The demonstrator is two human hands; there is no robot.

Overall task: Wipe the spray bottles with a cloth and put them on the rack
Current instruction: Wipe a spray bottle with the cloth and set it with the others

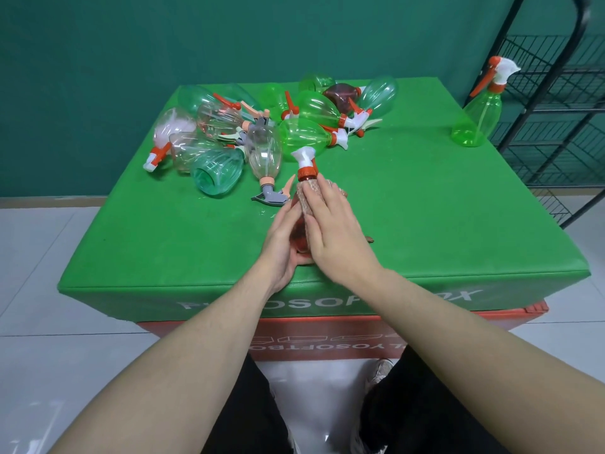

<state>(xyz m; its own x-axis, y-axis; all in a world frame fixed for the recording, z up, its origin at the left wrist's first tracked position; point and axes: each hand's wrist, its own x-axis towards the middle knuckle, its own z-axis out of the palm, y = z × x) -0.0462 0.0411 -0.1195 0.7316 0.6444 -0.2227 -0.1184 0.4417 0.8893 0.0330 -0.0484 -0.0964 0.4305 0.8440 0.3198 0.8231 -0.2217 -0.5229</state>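
A red spray bottle (pixel 305 172) with a white and orange nozzle stands tilted near the middle of the green box top (pixel 425 208). My left hand (pixel 281 244) holds its lower body from the left. My right hand (pixel 330 231) presses a pinkish-brown cloth (pixel 309 199) against the bottle's side; most of the bottle is hidden behind the cloth and hands. One green spray bottle (pixel 481 109) stands upright on the black wire rack (pixel 556 109) at the right.
A pile of several spray bottles (pixel 262 126), green, clear, pink and dark red, lies on the far part of the box top. A clear bottle with a grey trigger (pixel 265 158) lies just left of my hands. Tiled floor surrounds the box.
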